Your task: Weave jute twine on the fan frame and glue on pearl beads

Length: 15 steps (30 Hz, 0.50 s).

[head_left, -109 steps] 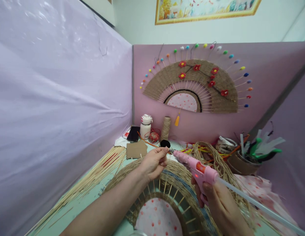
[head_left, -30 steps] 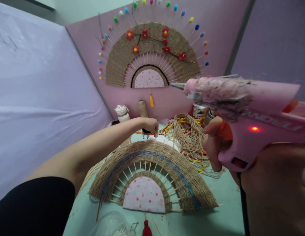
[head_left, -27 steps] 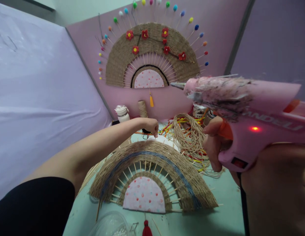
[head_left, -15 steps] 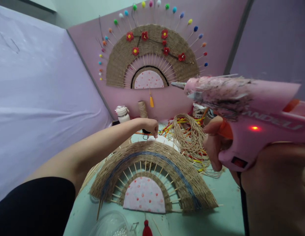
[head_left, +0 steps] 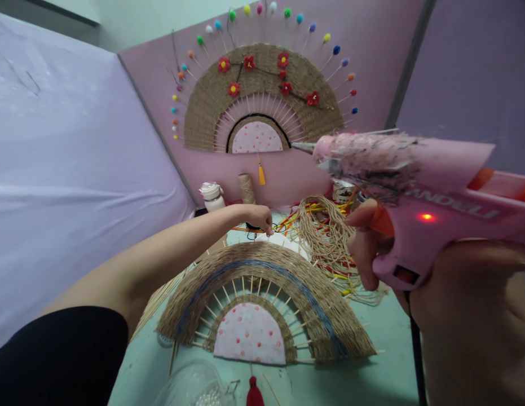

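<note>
A pink glue gun (head_left: 414, 175) fills the right side, its red light lit and its metal nozzle pointing left. My right hand (head_left: 469, 287) is wrapped round its handle, fingers at the orange trigger. On the table lies a woven twine fan (head_left: 266, 254) with a blue band, thin wooden ribs and a dotted pink half-circle at its base. My left hand (head_left: 260, 217) reaches over to the fan's far edge, fingers pinched together and pointing down. Whatever sits between those fingertips is too small to make out. A white round piece (head_left: 279, 240) lies just behind the fan.
Against the pink board stands a finished-looking fan (head_left: 203, 113) with red flowers and coloured pompoms. Behind my left hand are a white bottle (head_left: 212, 196) and a twine spool (head_left: 246, 188). A heap of twine (head_left: 321, 231) lies right. A clear bowl of beads (head_left: 194, 389) and red tassel (head_left: 254, 392) are in front.
The glue gun in my right hand has shifted slightly left. My left hand stays almost still at the fan's far edge.
</note>
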Motion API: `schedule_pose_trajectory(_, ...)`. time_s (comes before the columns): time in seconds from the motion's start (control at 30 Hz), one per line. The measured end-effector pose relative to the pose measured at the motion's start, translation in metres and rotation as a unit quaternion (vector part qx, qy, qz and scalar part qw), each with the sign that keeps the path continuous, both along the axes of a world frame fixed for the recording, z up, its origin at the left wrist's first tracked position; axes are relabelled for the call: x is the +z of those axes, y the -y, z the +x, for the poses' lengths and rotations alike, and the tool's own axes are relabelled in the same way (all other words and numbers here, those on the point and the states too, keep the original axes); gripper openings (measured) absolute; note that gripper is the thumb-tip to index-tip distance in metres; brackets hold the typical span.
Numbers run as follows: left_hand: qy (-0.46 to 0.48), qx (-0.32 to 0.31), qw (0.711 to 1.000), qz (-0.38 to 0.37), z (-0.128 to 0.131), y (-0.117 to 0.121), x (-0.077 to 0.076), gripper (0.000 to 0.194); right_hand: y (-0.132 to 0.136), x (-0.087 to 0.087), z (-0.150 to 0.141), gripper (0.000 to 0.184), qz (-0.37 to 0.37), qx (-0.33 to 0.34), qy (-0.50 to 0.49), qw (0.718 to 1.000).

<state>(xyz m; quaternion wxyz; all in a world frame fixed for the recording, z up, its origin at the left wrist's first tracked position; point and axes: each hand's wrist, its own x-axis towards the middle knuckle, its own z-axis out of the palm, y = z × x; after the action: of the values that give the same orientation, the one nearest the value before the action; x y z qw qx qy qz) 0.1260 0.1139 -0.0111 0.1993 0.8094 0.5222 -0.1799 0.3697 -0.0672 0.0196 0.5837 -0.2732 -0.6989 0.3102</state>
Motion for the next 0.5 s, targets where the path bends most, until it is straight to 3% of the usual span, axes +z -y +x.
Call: schedule_pose_trajectory(0.5,0.016,0.012,1.0,0.0,0.0003,0.0029,-0.0013,0.024,0.0029,0.0008,-0.0015,0.056,-0.018,-0.004,0.004,1.0)
